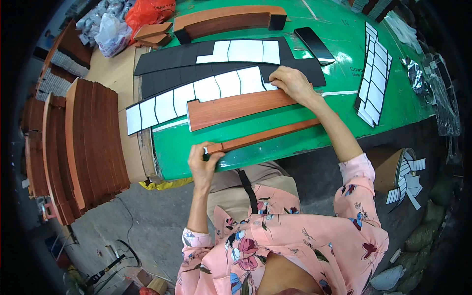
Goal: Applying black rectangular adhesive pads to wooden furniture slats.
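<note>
My left hand (pixel 204 162) grips the near end of a long narrow reddish wooden piece (pixel 268 136) lying on the green table (pixel 344 59). My right hand (pixel 291 83) rests with fingers bent on the edge of a sheet of black and white adhesive strips (pixel 196 93), just beyond a wider reddish wooden panel (pixel 236 107). A second strip sheet (pixel 241 51) lies farther back.
A stack of curved wooden panels (pixel 91 142) stands at the left. Another wooden piece (pixel 228 20) and a black phone (pixel 314 45) lie at the far side. White strips (pixel 373 73) sit at the right; a box of peeled backings (pixel 400 174) lies on the floor.
</note>
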The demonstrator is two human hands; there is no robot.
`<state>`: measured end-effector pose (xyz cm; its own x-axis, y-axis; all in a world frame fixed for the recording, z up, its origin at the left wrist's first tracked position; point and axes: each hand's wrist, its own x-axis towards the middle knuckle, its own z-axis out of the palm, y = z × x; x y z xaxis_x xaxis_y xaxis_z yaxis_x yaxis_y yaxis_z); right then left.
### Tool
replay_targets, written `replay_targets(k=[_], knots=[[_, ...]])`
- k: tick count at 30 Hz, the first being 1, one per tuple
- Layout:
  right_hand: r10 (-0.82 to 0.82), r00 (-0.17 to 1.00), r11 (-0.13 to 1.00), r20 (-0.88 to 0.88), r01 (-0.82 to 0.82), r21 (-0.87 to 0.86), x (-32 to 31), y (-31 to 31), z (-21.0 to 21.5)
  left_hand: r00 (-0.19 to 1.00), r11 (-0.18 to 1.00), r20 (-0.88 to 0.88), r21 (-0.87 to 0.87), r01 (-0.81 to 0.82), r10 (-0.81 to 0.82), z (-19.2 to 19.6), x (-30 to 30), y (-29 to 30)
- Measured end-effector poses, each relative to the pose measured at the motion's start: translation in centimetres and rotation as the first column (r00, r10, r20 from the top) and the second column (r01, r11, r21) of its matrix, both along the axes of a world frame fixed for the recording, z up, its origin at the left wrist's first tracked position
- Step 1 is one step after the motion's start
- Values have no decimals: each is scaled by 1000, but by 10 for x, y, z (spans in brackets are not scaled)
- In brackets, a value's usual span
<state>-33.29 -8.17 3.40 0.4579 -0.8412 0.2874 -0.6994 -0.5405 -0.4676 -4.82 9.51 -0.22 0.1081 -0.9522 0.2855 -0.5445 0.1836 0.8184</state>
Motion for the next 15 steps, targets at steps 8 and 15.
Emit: replay_targets(k=[8,15], knots=[[127,929,990,-347,-140,-13,5,-33,-17,984,999,-175,3,38,-37,-15,-9,0],[217,846,932,-488,-329,-155,3,-30,-21,986,999,-166,-39,20,-26,-20,-9,2]])
